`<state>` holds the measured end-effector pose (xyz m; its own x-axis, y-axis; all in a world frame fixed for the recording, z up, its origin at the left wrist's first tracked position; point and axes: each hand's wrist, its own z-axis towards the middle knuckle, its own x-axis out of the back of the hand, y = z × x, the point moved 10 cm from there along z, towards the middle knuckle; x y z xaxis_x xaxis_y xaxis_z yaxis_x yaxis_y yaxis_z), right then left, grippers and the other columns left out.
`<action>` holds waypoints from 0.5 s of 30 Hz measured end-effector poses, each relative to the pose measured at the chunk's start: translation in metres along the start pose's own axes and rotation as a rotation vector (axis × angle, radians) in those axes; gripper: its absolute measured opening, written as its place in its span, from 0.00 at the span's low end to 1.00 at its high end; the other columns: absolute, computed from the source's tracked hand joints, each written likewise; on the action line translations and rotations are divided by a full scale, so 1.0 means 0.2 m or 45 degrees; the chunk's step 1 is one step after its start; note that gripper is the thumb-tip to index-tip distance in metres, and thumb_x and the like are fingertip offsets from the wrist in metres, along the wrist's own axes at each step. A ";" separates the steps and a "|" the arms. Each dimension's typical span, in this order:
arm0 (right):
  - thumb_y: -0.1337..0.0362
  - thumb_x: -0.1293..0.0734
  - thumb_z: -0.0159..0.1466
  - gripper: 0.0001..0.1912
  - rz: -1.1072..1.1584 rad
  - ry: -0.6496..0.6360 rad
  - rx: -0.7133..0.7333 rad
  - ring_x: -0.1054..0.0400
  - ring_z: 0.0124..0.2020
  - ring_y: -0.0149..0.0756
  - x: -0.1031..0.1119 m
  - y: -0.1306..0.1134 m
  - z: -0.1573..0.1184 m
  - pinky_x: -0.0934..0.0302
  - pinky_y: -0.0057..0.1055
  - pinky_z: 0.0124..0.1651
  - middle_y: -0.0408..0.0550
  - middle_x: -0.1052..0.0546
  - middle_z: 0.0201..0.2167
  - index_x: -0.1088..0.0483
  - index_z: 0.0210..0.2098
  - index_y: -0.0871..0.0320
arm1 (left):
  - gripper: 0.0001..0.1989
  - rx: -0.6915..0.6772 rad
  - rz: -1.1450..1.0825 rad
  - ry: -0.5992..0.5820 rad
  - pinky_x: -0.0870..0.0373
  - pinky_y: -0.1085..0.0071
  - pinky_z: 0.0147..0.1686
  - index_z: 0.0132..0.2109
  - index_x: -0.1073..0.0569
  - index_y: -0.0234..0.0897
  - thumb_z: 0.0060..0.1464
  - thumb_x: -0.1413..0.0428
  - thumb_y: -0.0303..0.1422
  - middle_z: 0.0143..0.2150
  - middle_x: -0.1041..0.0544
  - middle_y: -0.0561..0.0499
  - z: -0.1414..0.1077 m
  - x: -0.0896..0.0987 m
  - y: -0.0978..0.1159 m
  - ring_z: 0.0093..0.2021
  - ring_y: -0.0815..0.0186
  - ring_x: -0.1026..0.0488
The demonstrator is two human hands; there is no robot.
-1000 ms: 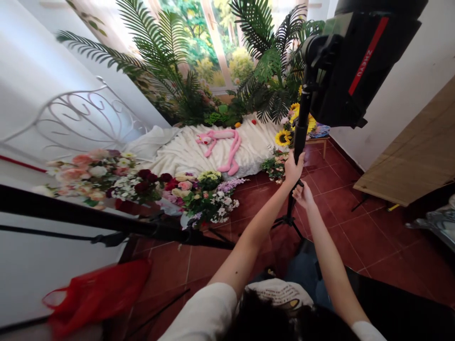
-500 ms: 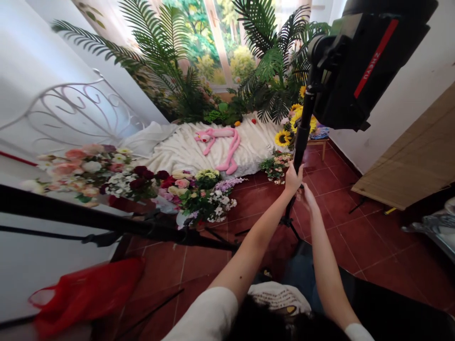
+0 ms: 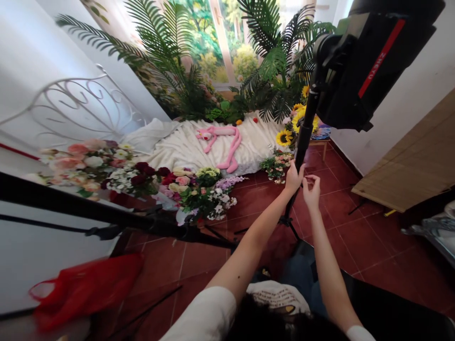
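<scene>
A black light stand pole (image 3: 304, 135) rises in front of me and carries a large black studio light (image 3: 369, 71) with a red stripe. My left hand (image 3: 294, 176) is wrapped round the pole below the light. Just to its right is my right hand (image 3: 312, 190), its thumb and fingers curved and apart, with nothing visible between them. Its fingertips come close to my left hand and the pole. Lower down, the stand's legs (image 3: 287, 221) spread near the floor.
Another black pole (image 3: 106, 215) crosses the left side, above a red bag (image 3: 88, 282). Flower bunches (image 3: 199, 192) line a white blanket (image 3: 174, 147) with a pink plush toy (image 3: 222, 132) on it. Palm fronds (image 3: 163, 42) stand behind. A wooden board (image 3: 408, 161) leans at right.
My right hand has come up and away from the pole, its fingers loosening. The left hand keeps its hold on the pole. The whole view has shifted slightly.
</scene>
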<state>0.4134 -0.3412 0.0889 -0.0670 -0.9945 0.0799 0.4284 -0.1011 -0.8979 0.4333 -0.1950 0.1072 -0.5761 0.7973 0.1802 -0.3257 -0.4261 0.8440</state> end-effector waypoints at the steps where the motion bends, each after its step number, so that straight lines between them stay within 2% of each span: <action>1: 0.53 0.34 0.64 0.14 -0.012 -0.017 0.024 0.30 0.45 0.39 0.00 -0.01 -0.04 0.35 0.38 0.51 0.54 0.26 0.44 0.34 0.43 0.55 | 0.25 0.004 -0.011 -0.034 0.27 0.65 0.42 0.54 0.37 0.36 0.63 0.54 0.52 0.40 0.21 0.43 0.00 -0.01 0.00 0.40 0.61 0.21; 4: 0.56 0.34 0.64 0.12 -0.044 -0.034 0.094 0.29 0.45 0.40 0.00 -0.03 -0.13 0.35 0.39 0.51 0.53 0.24 0.42 0.30 0.42 0.56 | 0.26 0.017 -0.034 -0.104 0.27 0.66 0.39 0.53 0.38 0.35 0.62 0.55 0.53 0.35 0.22 0.46 0.00 -0.03 -0.02 0.35 0.63 0.22; 7: 0.56 0.33 0.64 0.10 -0.104 0.015 0.118 0.29 0.42 0.40 0.02 -0.04 -0.16 0.35 0.38 0.49 0.52 0.23 0.41 0.29 0.40 0.56 | 0.26 0.041 -0.037 -0.092 0.28 0.66 0.40 0.53 0.38 0.35 0.62 0.54 0.53 0.34 0.23 0.47 0.01 -0.02 -0.04 0.34 0.63 0.22; 12: 0.54 0.32 0.63 0.13 -0.108 0.009 -0.034 0.31 0.30 0.34 0.02 0.07 -0.15 0.35 0.31 0.35 0.49 0.23 0.36 0.30 0.41 0.56 | 0.27 0.048 -0.033 -0.091 0.27 0.65 0.41 0.54 0.38 0.35 0.62 0.55 0.53 0.37 0.22 0.44 0.01 -0.03 -0.03 0.36 0.62 0.21; 15: 0.54 0.33 0.63 0.13 -0.135 0.044 -0.046 0.35 0.25 0.32 0.02 0.10 -0.15 0.38 0.29 0.30 0.49 0.23 0.35 0.29 0.40 0.57 | 0.28 0.028 -0.033 -0.065 0.27 0.64 0.42 0.54 0.38 0.34 0.62 0.55 0.54 0.40 0.22 0.42 0.00 -0.02 -0.02 0.38 0.60 0.21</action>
<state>0.3939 -0.3466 0.0587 -0.1416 -0.9768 0.1608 0.3847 -0.2040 -0.9002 0.4374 -0.1972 0.1033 -0.5286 0.8288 0.1834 -0.3229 -0.3961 0.8595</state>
